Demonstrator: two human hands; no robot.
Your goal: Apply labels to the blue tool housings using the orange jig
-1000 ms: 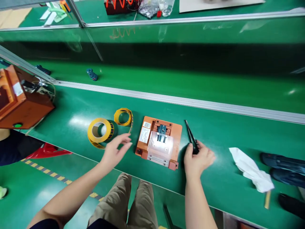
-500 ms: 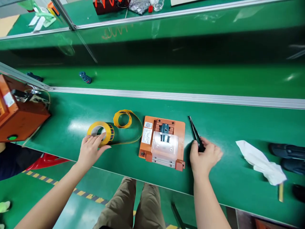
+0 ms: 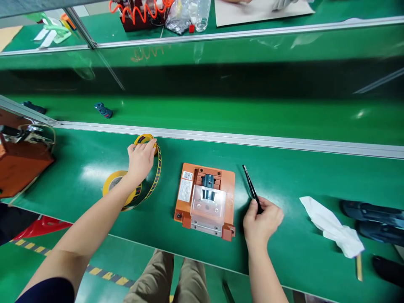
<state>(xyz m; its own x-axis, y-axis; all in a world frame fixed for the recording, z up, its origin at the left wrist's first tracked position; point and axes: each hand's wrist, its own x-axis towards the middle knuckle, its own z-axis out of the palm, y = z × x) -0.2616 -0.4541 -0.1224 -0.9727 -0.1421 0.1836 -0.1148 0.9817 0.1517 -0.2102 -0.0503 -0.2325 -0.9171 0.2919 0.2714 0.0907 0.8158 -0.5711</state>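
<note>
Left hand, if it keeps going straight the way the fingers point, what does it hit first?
The left hand already grips the small yellow tape coil. Its fingers point away from the body, so next would likely come the aluminium rail edging the green bench, though depth is hard to judge.

The left hand (image 3: 141,159) covers most of the small yellow tape loop (image 3: 145,139), the right hand (image 3: 261,219) hides the black tweezers' (image 3: 251,187) rear end, and the orange box (image 3: 19,158) runs off the left edge.
</note>
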